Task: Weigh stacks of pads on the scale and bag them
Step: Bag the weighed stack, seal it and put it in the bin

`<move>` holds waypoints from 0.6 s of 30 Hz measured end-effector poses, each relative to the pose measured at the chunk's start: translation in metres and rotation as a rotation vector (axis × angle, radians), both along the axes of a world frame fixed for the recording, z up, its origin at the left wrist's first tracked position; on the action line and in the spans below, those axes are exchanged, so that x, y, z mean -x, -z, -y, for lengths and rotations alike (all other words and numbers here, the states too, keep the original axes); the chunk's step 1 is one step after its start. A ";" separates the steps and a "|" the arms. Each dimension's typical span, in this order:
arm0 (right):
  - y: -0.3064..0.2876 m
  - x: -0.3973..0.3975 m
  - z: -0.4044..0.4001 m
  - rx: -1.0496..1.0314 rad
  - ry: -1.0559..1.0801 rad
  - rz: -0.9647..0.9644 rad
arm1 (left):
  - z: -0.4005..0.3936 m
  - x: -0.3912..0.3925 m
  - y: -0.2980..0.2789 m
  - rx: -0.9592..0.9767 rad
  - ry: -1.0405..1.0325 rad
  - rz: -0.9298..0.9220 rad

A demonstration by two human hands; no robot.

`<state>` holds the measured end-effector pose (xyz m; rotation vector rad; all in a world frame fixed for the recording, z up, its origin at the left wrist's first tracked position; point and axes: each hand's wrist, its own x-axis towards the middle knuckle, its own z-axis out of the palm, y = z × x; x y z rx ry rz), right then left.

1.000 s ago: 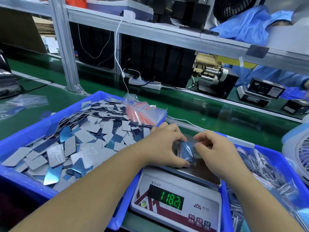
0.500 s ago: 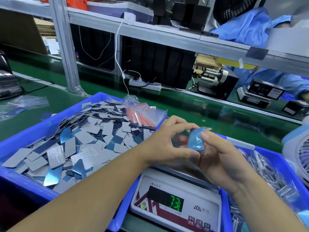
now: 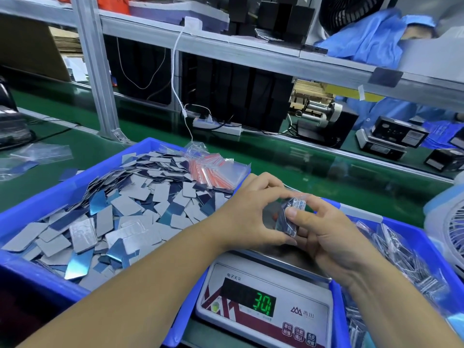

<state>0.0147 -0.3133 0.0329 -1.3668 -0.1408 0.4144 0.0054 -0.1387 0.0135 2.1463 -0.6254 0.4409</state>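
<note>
Above the scale (image 3: 266,312), both hands hold a small stack of dark pads (image 3: 288,219) wrapped in a clear bag. My right hand (image 3: 324,237) pinches the stack with thumb on its near face. My left hand (image 3: 253,217) grips the bag's left side, fingers curled over the top. The scale's green display shows 30 and a partly lit digit; its steel pan is mostly hidden under my hands. Loose grey and blue pads (image 3: 105,217) fill the blue bin (image 3: 37,204) on the left. A bundle of empty zip bags with red strips (image 3: 213,169) lies at that bin's far corner.
A second blue bin (image 3: 411,232) on the right holds several filled clear bags (image 3: 401,259). A white fan (image 3: 449,229) stands at the right edge. Green conveyor belt, a power strip (image 3: 216,125) and a metal shelf frame lie behind. Another worker in blue sits across.
The bagged stack was lifted off the scale pan and is now held upright and turned between both hands. The display dropped from 118.2 to about 30.
</note>
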 end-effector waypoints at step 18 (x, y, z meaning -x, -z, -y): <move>0.013 -0.014 0.010 0.981 0.172 0.465 | -0.001 -0.007 0.007 -0.486 -0.147 -0.211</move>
